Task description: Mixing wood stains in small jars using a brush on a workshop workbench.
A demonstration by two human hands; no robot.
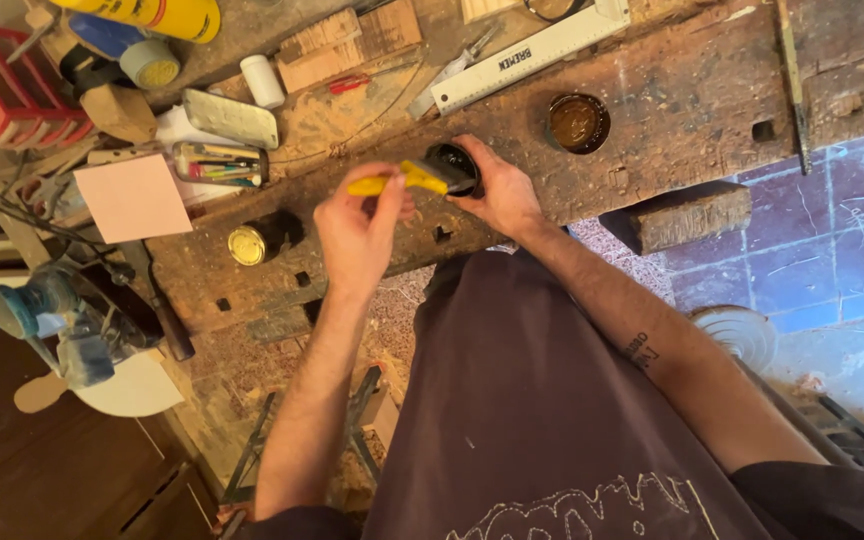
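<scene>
Head view: left hand (357,225) closed in a pinch on a yellow-handled tool (397,181), tip reaching into the black jar (452,167). Right hand (502,195) wrapped around that jar, fingers curled on its far wall, bracing it on the worn wooden workbench (672,90). Jar likely rigid, light, smooth-sided, perhaps glass; best gripped round the wall. Beyond the right fingertips, an open tin (578,122) of brown paste; beside the left wrist, a gold-lidded jar (252,243).

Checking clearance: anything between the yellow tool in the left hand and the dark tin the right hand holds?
Nothing visible. The left hand holds the yellow tool, whose tip already reaches the rim of the dark tin that the right hand grips on the workbench.
</scene>
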